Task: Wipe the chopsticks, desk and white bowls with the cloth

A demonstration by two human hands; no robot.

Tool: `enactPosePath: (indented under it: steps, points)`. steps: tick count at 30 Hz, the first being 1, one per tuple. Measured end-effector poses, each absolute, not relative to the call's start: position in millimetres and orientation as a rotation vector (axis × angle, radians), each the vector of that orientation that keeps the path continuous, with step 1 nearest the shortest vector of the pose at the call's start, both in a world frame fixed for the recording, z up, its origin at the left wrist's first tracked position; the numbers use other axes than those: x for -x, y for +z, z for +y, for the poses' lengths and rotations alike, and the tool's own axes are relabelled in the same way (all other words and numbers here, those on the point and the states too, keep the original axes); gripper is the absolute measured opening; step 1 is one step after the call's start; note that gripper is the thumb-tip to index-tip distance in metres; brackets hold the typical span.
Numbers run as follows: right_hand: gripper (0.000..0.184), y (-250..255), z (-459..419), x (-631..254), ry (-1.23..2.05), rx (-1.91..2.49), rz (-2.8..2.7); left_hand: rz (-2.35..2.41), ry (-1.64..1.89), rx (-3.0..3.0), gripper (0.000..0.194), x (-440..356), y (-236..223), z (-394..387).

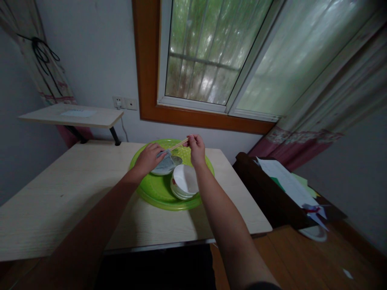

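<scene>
Over a green plastic basin (152, 191), my left hand (149, 157) is closed on a grey cloth (166, 163). Part of the cloth hangs over a pale dish in the basin. My right hand (196, 149) pinches light wooden chopsticks (179, 144) at one end; how many cannot be made out. Their other end runs slantwise down to the cloth at my left fingertips, where it is hidden. Below my right wrist a stack of white bowls (184, 180) stands upright in the basin, its right side partly covered by my forearm.
The basin rests on a pale wooden table (99, 173). A small raised shelf (75, 114) stands at the back left. Behind are a wall socket (131, 104) and a window (217, 52). To the right, papers (287, 181) lie on a dark brown piece of furniture (256, 189).
</scene>
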State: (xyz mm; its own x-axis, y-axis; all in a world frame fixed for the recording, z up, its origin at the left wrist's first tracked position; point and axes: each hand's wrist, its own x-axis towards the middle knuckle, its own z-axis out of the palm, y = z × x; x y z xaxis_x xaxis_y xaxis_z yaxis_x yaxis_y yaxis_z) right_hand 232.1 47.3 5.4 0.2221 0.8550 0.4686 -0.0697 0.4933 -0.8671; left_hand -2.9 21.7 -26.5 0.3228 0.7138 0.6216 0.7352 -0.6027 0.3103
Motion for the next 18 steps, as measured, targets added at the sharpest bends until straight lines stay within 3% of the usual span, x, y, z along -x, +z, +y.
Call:
enactPosePath:
  steps: [7,18]
  points:
    - [0.058,1.8,61.9,-247.3,0.576,0.833,-0.999,-1.406,-1.099,2.559,0.019,4.3,-28.0,23.6]
    - [0.057,4.0,47.1,-230.2,0.888,0.785,-1.237,-1.379,-1.143,2.561,0.019,6.2,-27.9,23.5]
